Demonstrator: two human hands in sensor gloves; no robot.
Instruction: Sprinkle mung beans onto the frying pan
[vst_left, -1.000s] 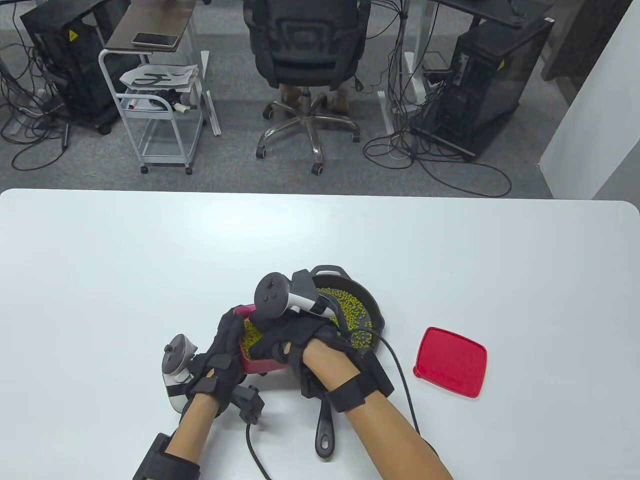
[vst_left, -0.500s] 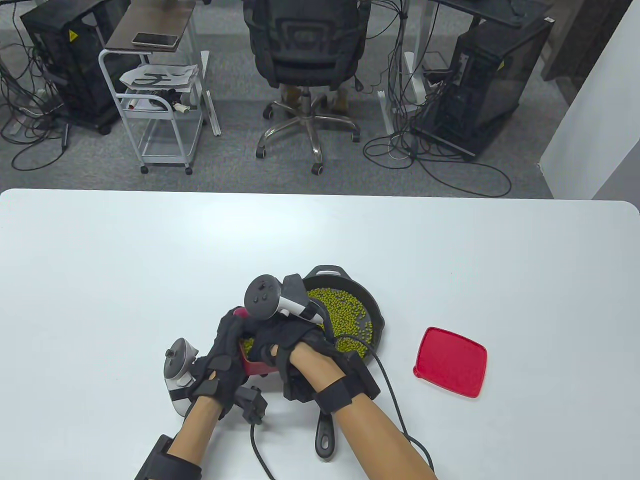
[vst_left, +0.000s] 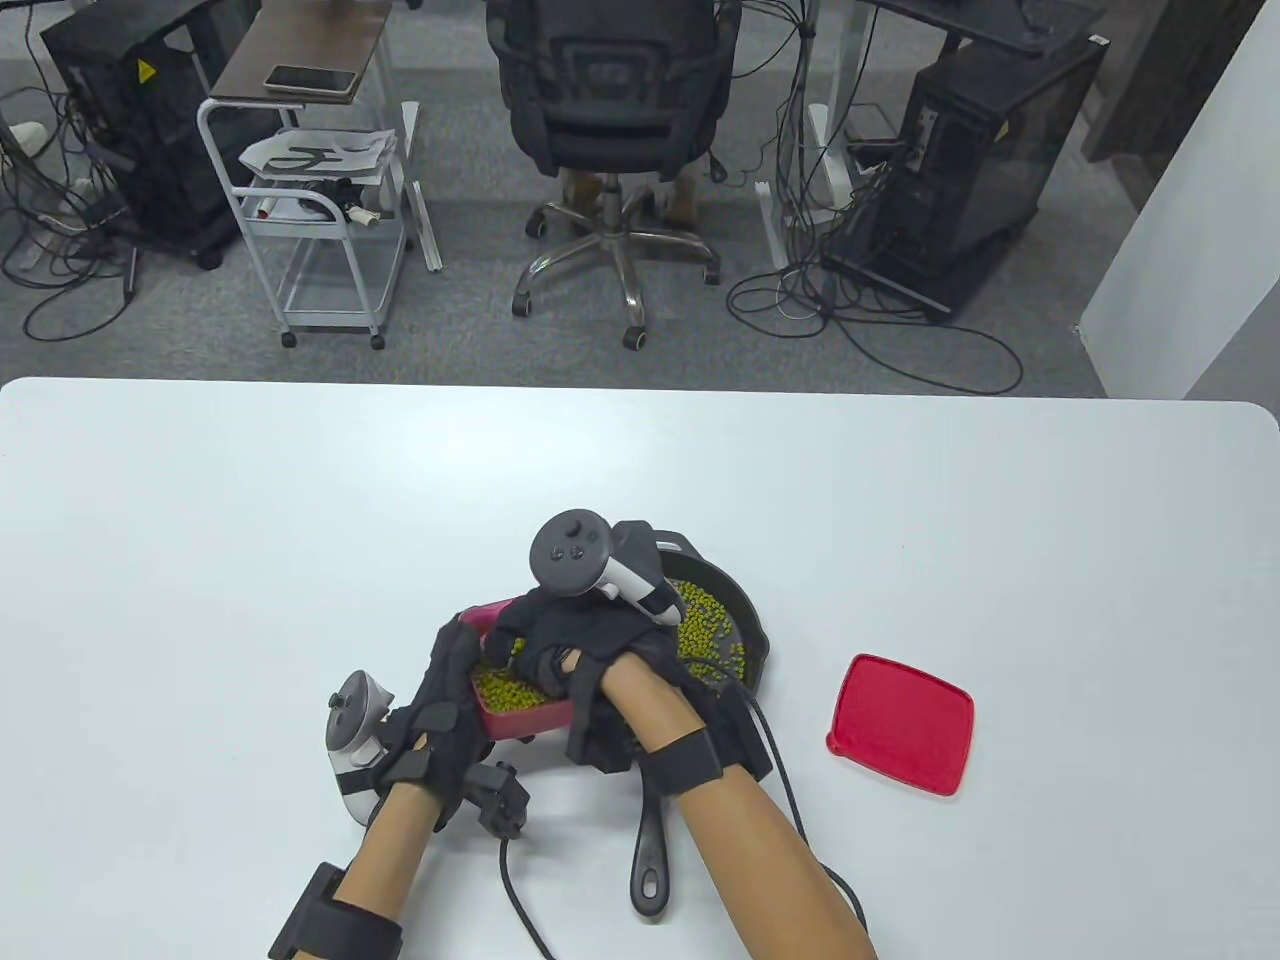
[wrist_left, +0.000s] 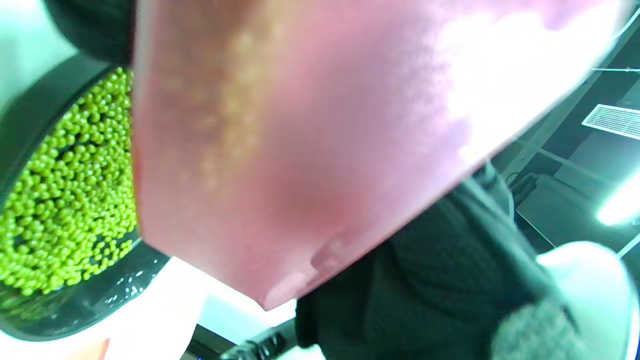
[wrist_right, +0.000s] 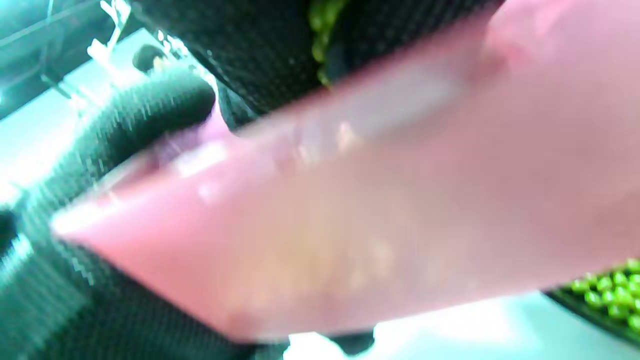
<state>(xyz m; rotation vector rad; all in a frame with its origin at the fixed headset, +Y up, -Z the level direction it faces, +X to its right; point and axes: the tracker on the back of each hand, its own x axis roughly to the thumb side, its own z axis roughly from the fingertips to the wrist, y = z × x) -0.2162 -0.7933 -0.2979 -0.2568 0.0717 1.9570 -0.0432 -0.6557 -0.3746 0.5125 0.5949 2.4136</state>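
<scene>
A pink-red container (vst_left: 520, 712) of green mung beans (vst_left: 505, 690) is held just left of the black frying pan (vst_left: 752, 625), which has several beans (vst_left: 710, 620) spread in it. My left hand (vst_left: 455, 680) grips the container's left side. My right hand (vst_left: 520, 655) is over the container with its fingers curled down into the beans. In the right wrist view, beans (wrist_right: 322, 30) show between the gloved fingers above the blurred container wall (wrist_right: 350, 225). The left wrist view shows the container (wrist_left: 320, 125) close up and the pan's beans (wrist_left: 60, 200) behind it.
The container's red lid (vst_left: 900, 722) lies on the white table (vst_left: 300, 520) to the right of the pan. The pan's handle (vst_left: 650, 860) points toward the front edge, under my right forearm. Glove cables trail off the front edge.
My right hand moved left over the container, then back and toward the pan, its fingers now in the beans. More of the container's far rim shows. My left hand stays on it.
</scene>
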